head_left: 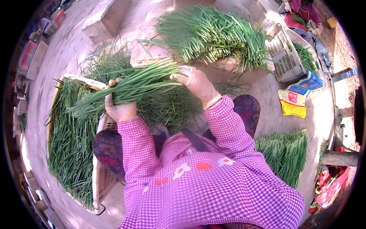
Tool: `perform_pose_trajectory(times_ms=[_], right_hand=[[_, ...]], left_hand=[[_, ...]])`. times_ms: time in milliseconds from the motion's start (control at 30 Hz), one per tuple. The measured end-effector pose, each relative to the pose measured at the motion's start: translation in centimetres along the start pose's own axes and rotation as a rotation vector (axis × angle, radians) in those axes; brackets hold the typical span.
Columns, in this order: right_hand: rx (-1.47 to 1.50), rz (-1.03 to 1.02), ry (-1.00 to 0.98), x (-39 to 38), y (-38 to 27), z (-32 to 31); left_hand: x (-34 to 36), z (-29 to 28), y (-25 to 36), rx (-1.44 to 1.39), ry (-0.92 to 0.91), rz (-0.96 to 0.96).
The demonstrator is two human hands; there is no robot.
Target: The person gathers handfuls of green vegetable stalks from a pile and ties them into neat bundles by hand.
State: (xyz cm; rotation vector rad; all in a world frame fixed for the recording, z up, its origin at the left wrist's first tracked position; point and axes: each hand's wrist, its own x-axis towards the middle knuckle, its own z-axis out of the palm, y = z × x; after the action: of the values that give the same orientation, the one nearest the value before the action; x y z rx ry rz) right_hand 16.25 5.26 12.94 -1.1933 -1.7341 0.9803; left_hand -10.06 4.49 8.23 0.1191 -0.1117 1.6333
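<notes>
A bunch of long green chives [148,78] is held across my front, its pale stem ends to the right and its leaf tips drooping left. My left hand [121,110] wraps around it from below, near the leafy part. At the stem ends, my gloved right hand [196,84] has its thumb and fingers closed on the stalks. Under the leaf tips stands a pale plastic crate [100,160] heaped with chives [70,145]. Loose chives [167,105] lie in a pile on the ground below my hands.
Ahead, a large stack of chives [213,34] rests on a low block [232,72]. More chives [284,152] stand at my right. Beyond are a slatted crate [284,53], a yellow and blue sack [295,97] and another person [303,15] handling greens. A concrete block [106,21] lies far left.
</notes>
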Motion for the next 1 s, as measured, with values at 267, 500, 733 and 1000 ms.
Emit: perform_pose_trajectory(times_ms=[267, 500, 733, 1000], right_hand=[[0.337, -0.031, 0.055, 0.7, 3.2, 4.1], [1.034, 0.195, -0.03, -1.3, 1.4, 3.3], [0.737, 0.236, -0.019, -4.4, 2.6, -4.2], [-0.457, -0.311, 0.303, -2.1, -0.8, -0.2]], left_hand=[[-0.1, 0.7, -1.4, 0.113, -0.067, 0.119], [-0.5, 0.9, -1.5, 0.183, -0.099, 0.065], [-0.2, 0.5, 0.4, 0.108, 0.152, 0.105], [0.0, -1.2, -2.0, 0.171, 0.039, 0.044]])
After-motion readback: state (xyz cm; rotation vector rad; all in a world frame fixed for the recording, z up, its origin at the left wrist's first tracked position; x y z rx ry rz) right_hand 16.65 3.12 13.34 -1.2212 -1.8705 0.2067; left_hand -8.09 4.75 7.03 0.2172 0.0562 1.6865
